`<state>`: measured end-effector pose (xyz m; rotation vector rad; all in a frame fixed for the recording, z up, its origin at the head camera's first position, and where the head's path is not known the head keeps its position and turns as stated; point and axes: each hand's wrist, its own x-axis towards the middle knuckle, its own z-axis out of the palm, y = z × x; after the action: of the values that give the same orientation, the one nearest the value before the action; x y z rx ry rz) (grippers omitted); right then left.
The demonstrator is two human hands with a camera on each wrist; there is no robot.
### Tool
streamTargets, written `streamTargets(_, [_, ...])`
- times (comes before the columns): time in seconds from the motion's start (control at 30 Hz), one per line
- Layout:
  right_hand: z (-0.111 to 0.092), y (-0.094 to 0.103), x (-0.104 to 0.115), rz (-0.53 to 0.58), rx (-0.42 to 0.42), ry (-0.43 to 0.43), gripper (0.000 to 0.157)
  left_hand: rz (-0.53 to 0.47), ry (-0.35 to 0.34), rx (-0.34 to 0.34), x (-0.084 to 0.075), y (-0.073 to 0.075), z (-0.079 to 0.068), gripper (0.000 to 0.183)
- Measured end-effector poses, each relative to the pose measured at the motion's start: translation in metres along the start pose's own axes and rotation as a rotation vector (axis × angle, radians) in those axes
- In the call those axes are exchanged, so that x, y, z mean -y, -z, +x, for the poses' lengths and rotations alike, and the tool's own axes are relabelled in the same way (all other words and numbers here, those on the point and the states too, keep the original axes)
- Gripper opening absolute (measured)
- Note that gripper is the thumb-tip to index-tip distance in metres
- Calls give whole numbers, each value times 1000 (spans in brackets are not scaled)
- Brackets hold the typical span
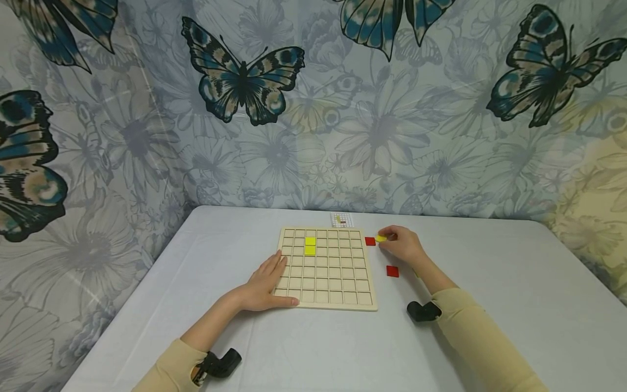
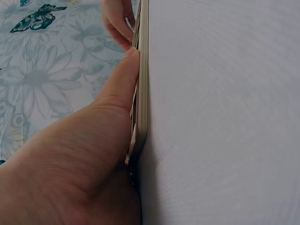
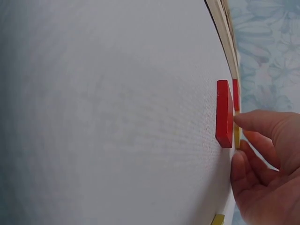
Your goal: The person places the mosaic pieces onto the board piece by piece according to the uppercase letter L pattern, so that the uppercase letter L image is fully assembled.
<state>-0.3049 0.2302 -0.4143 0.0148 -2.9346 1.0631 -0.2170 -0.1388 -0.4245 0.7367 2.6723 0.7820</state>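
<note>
A pale wooden grid board (image 1: 338, 277) lies flat on the table, with two yellow tiles (image 1: 310, 245) side by side in one of its columns. My left hand (image 1: 262, 287) rests spread along the board's left side, its thumb touching the near edge. To the right of the board, my right hand (image 1: 403, 245) pinches a yellow tile (image 1: 380, 238) between thumb and fingers, low over the cloth. Just left of that tile is a red tile (image 1: 370, 241). Nearer to me lies another red tile (image 1: 392, 271), seen large in the right wrist view.
A small printed grid card (image 1: 341, 220) with coloured squares lies behind the board. Partly hidden under my right wrist is another yellow tile (image 3: 218, 220). A white cloth (image 1: 220, 234) covers the table, and a butterfly-patterned wall covering (image 1: 313, 158) stands behind it.
</note>
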Motion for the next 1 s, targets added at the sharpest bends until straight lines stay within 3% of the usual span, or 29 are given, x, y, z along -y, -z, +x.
streamTargets(1.0, [-7,6,2,-40,-56,55,31,-3,6,7,0,0,-1,107])
